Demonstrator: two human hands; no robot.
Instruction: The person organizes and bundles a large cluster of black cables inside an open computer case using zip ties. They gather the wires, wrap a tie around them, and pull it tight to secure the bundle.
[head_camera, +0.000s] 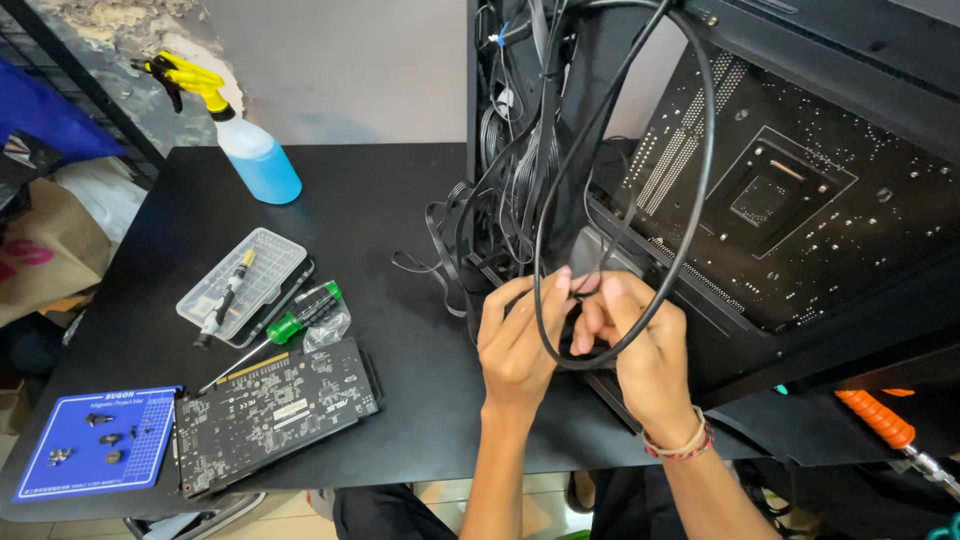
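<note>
In the head view, a thick black looping cable (700, 150) is pinched by the left hand (518, 340) and the right hand (640, 345), fingers closed on it, beside the open black computer case (800, 200). Left of the hands, a black graphics card (275, 410) and a green-handled screwdriver (285, 330) lie on the black table (400, 200).

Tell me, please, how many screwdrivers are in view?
2: a green-handled screwdriver lies on the black table beside the clear plastic case; an orange-handled screwdriver lies at the lower right. Others may be hidden behind the cables.
</note>
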